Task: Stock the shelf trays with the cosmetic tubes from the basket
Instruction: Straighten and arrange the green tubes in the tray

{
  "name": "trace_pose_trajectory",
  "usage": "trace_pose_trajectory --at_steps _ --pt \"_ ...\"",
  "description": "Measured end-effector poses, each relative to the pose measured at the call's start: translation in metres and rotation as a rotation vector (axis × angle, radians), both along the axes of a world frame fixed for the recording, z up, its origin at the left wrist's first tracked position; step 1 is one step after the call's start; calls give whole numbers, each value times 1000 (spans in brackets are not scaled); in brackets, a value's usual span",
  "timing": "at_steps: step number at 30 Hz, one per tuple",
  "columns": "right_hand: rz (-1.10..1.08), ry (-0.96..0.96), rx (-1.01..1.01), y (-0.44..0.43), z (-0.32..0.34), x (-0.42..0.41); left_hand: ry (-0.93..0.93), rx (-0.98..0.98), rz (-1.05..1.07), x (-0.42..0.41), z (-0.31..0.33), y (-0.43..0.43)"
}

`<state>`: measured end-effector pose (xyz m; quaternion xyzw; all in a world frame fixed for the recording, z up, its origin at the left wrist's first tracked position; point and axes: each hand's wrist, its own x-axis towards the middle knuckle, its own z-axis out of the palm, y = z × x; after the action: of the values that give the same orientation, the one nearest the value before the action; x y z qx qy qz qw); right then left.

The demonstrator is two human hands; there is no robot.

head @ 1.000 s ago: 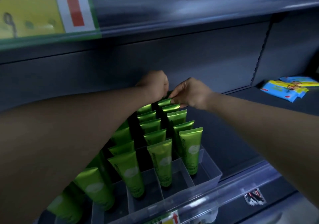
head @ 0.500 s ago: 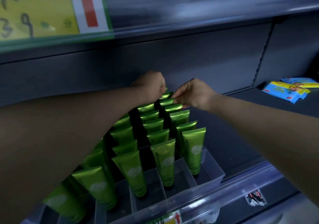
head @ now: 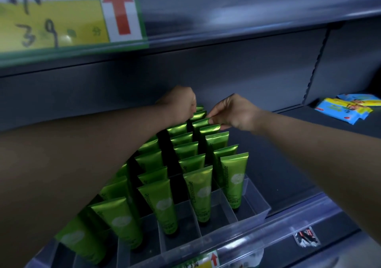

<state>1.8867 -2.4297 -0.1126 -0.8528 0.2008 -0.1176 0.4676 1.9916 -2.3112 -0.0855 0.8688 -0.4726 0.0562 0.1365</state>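
Observation:
Several green cosmetic tubes (head: 198,193) stand cap-down in rows inside a clear divided shelf tray (head: 255,203) on the dark shelf. At the back of the tray, my right hand (head: 233,112) pinches the crimped top of a rear green tube (head: 201,121) in the right-hand rows. Beside it, my left hand (head: 181,104) is curled over the tops of the rear tubes in the neighbouring row; what its fingers hold is hidden. My left forearm covers the tray's left rows. No basket is in view.
The upper shelf edge carries a yellow price label (head: 51,18) with a red arrow (head: 118,5). Blue and yellow packets (head: 342,109) lie on the shelf at the far right. A clear front rail (head: 268,232) with a small label runs along the shelf's front edge.
Both hands stay at the back rows of tubes, barely shifting. The view has drifted slightly, so the price label shows more.

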Motion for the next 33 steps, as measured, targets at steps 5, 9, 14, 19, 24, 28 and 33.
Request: trace_pose_trajectory --at_steps 5,9,14,19,24,28,33 --pt "35 19 32 -1 1 -2 -9 -6 3 0 0 0" --pt "54 41 70 -3 4 -4 -6 -30 -7 0 3 1" --pt "48 33 98 -10 6 -5 5 -72 -30 0 11 0" --pt "-11 -39 91 -16 13 2 3 -117 -48 8 15 -3" --pt "-107 -117 36 -22 15 18 2 -130 2 24 13 -9" --pt "-105 -84 -10 -19 8 32 16 -63 24 34 10 -12" --pt "-116 -36 1 -19 8 43 28 -5 25 42 2 -16"
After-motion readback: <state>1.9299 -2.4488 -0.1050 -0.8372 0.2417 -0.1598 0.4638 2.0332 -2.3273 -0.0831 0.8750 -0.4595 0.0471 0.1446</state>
